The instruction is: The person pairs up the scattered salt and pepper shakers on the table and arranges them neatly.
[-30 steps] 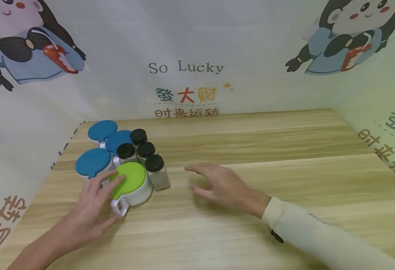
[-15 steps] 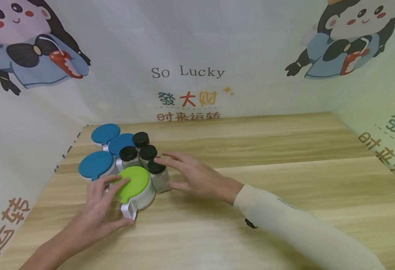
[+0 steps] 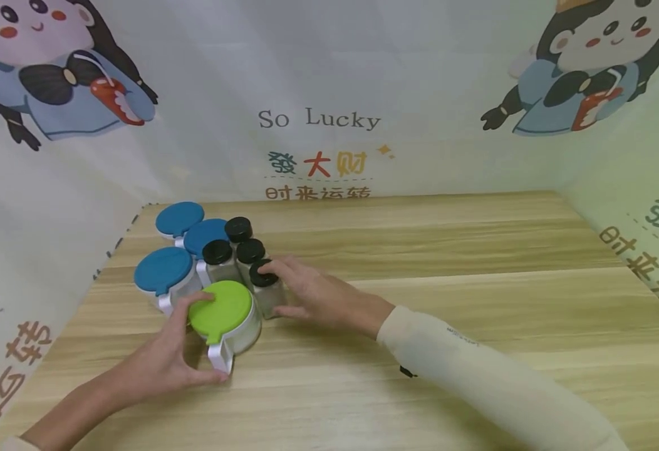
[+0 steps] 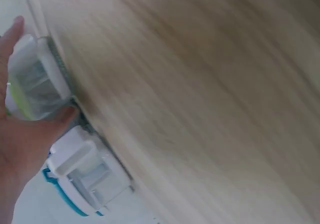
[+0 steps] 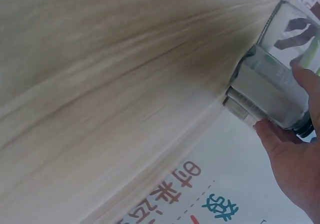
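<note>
A round jar with a lime-green lid and white handle stands at the front of a cluster on the table. My left hand grips it, fingers at the lid's left side and thumb by the handle's foot. The left wrist view shows the clear jar body between thumb and finger. Just right of it, my right hand holds a black-capped spice jar, fingers over the cap and thumb low on its side. In the right wrist view that jar's clear body lies between thumb and fingers. Both jars are upright.
Three blue-lidded jars stand behind and to the left. Black-capped jars are packed close between them and the held ones. The wooden table extends right, and a printed curtain borders its back and sides.
My right hand has moved left from the bare table to the front black-capped jar and taken hold of it. My left hand has closed further around the green-lidded jar, whose handle has swung rightward.
</note>
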The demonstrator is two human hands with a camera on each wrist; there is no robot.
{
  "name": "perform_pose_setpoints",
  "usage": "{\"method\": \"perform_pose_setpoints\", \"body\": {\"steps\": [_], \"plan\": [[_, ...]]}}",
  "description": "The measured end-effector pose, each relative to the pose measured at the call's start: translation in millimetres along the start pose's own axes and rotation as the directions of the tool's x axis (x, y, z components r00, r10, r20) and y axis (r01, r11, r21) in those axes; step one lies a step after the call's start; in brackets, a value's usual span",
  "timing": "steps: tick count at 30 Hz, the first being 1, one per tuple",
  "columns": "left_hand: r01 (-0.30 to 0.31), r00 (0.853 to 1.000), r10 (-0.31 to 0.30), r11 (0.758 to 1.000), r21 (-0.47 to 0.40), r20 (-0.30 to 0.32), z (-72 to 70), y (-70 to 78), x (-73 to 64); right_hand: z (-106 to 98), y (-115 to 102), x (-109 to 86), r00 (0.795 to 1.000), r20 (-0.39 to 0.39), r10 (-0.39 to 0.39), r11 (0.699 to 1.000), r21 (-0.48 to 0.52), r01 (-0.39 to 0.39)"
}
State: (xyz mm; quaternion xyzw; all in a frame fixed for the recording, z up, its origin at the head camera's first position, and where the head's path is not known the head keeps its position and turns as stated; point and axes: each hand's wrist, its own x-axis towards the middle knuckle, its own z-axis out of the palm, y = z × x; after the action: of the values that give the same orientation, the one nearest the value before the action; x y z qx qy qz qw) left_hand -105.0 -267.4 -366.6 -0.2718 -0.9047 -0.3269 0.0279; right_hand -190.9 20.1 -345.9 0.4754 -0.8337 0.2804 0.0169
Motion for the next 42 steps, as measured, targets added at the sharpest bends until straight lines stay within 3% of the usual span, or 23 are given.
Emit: {"method": "perform_pose_setpoints", "body": {"steps": [5,12,18,28,33,38,42], "plan": [[0.003,1.000,-0.003,0.998,-0.068,-0.008,2.4,-9.2,3.9,5,3,6.0,1.000,-0.003,-0.023,1.000,-0.004,0.023],[0.077,0.997,-0.073,0.984,-0.163,0.034,6.2,-16.6,7.2,7,5,7.7,1.000,0.011,-0.029,0.999,-0.013,0.029],[0.089,0.996,-0.091,0.984,-0.157,-0.008,8.2,-16.3,7.3,2,6,5.2,1.000,0.002,-0.025,1.000,0.010,0.025],[0.045,0.997,-0.051,0.994,-0.095,-0.066,11.8,2.2,6.6,-13,9,-5.8,0.984,-0.084,-0.157,0.975,0.146,0.168],[0.061,0.993,-0.069,0.995,-0.085,-0.100,15.0,12.0,8.1,-19,6,-14.3,0.982,-0.125,-0.145,0.951,0.258,0.173],[0.057,0.990,-0.072,0.991,-0.122,-0.124,20.7,18.4,13.2,-18,2,-24.3,0.985,-0.147,-0.087,0.909,0.394,0.139],[0.053,0.987,-0.068,0.993,-0.106,-0.144,25.4,22.8,15.7,-17,-2,-32.3,0.988,-0.150,-0.041,0.889,0.445,0.105]]}}
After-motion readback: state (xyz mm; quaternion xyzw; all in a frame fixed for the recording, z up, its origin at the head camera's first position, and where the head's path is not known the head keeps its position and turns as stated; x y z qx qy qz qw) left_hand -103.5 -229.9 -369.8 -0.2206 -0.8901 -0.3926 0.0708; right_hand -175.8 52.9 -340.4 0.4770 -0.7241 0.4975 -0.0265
